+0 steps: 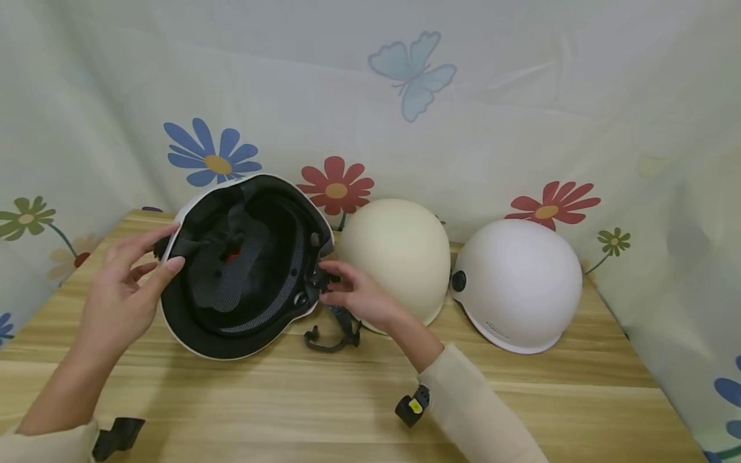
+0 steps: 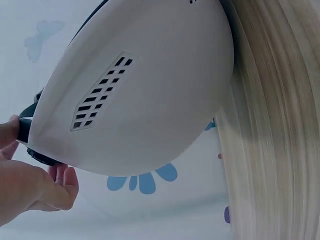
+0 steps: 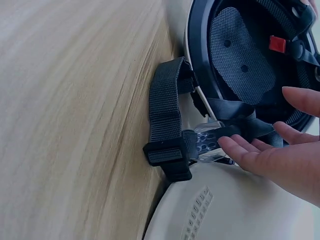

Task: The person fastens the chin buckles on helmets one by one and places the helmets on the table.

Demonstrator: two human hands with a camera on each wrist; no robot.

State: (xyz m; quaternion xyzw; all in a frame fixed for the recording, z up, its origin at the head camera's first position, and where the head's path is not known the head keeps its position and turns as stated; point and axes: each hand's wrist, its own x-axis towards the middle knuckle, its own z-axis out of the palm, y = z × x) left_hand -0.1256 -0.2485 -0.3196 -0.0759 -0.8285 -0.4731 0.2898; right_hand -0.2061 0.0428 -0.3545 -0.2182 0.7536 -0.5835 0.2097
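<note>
A white helmet with black lining lies tipped at the left of the table, its hollow facing the camera. In the head view, my left hand grips its left rim, thumb inside and fingers outside. The vented shell fills the left wrist view. My right hand is at the opposite rim. Seen from the right wrist, its fingers are spread and fairly straight, touching the dark webbing beside a clear plastic piece. A chin strap with a black slider hangs there. A red buckle part sits inside the helmet.
A cream helmet stands dome up, close beside the held one. Further right is another white helmet with a black side button. The wooden table meets a flower-printed curtain behind.
</note>
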